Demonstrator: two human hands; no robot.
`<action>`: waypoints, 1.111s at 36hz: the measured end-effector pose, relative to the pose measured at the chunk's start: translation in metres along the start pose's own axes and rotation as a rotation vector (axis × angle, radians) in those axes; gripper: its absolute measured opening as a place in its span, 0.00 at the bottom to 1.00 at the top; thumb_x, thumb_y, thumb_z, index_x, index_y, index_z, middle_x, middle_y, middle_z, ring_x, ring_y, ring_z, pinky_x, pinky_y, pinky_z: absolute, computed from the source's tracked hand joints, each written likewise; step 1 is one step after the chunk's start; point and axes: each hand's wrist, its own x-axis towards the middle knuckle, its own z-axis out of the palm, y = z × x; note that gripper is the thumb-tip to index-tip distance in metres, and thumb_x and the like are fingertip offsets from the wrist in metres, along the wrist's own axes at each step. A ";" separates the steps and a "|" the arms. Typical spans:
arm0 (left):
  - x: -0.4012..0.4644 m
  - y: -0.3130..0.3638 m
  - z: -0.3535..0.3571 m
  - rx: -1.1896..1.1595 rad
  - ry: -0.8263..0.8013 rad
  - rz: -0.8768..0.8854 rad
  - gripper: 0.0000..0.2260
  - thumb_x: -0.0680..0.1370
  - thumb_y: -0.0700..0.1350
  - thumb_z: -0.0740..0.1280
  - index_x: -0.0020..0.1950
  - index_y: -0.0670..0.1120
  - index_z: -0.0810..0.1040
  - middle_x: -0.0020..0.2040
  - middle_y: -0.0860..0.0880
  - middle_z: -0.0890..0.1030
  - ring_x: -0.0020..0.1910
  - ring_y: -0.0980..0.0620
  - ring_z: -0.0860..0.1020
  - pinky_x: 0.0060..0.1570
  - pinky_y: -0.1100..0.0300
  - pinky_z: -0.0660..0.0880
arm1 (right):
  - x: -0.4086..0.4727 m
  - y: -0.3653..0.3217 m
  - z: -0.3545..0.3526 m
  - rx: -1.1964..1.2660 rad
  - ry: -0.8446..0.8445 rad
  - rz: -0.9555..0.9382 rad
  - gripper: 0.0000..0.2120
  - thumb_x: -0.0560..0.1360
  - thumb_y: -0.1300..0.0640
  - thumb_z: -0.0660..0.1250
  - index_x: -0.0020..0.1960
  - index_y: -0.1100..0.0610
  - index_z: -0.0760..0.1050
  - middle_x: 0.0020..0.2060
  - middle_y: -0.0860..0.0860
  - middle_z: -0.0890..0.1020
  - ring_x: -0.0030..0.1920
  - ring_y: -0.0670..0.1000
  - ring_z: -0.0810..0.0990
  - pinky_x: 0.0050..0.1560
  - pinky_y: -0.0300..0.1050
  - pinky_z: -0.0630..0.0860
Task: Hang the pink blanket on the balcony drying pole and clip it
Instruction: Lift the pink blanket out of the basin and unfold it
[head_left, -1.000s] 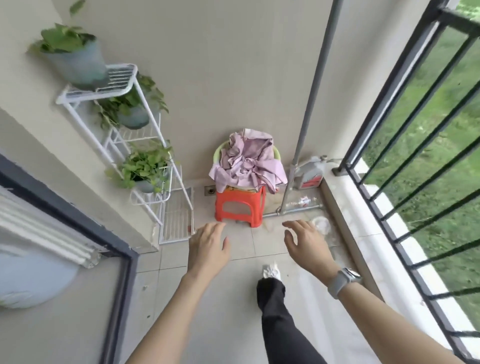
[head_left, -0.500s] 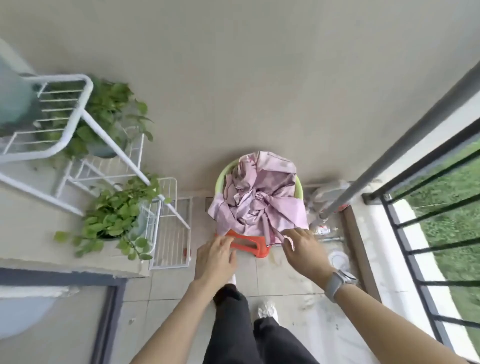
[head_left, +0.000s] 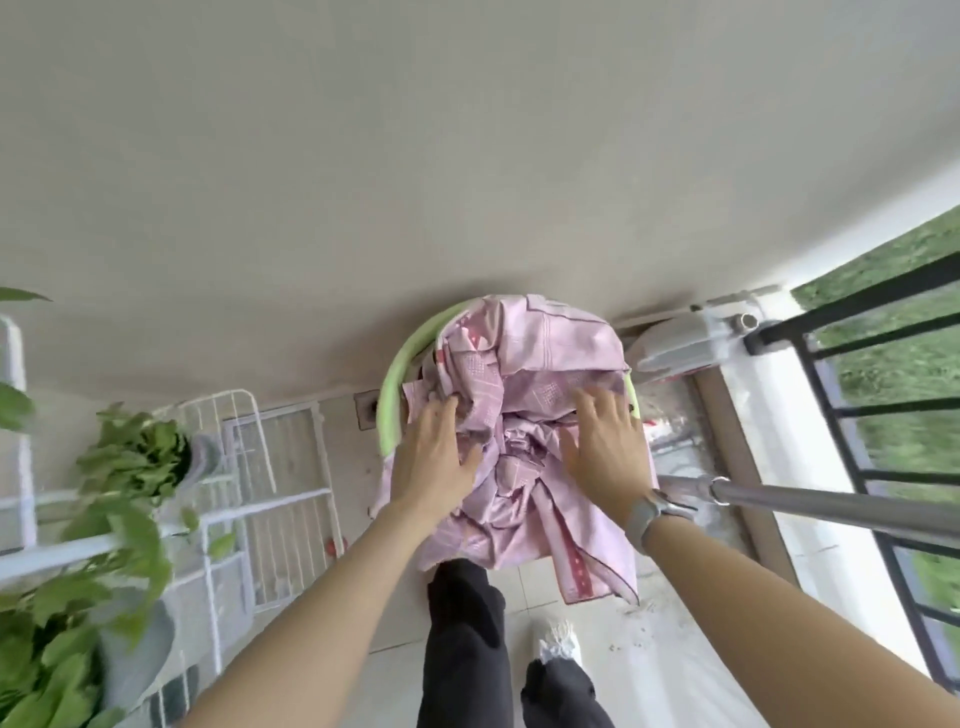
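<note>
Reaching down with left hand (head_left: 434, 460) and right hand (head_left: 605, 452), fingers spread flat on the pink blanket (head_left: 524, 431) heaped in the green basin (head_left: 402, 374), directly beneath both palms, drying pole (head_left: 831, 506) off right.

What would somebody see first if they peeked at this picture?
Probably the big crumpled pink blanket, heaped in a green basin right in the middle against the wall. The left hand and the right hand are both laid flat on top of it. Next, the leafy green plants on the white rack at the left, and the grey pole at the right.
</note>
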 end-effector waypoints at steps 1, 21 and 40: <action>0.013 0.000 0.003 0.005 0.011 0.012 0.31 0.77 0.56 0.61 0.75 0.46 0.53 0.74 0.44 0.58 0.71 0.44 0.62 0.63 0.49 0.69 | 0.015 0.002 0.004 -0.032 0.045 -0.006 0.25 0.70 0.56 0.66 0.65 0.58 0.66 0.60 0.59 0.73 0.61 0.63 0.71 0.62 0.60 0.68; 0.072 -0.014 -0.010 -0.469 0.296 -0.010 0.03 0.78 0.37 0.59 0.49 0.40 0.71 0.44 0.44 0.77 0.46 0.41 0.76 0.43 0.54 0.69 | 0.094 0.044 -0.028 0.459 0.070 0.354 0.10 0.78 0.61 0.57 0.51 0.64 0.74 0.46 0.63 0.80 0.48 0.62 0.76 0.44 0.48 0.69; 0.076 -0.009 -0.005 0.305 0.130 0.148 0.33 0.71 0.54 0.68 0.73 0.50 0.60 0.75 0.44 0.55 0.74 0.40 0.48 0.68 0.33 0.46 | 0.060 0.026 0.004 0.233 0.189 0.096 0.28 0.71 0.54 0.69 0.69 0.54 0.64 0.58 0.60 0.71 0.56 0.61 0.71 0.54 0.57 0.72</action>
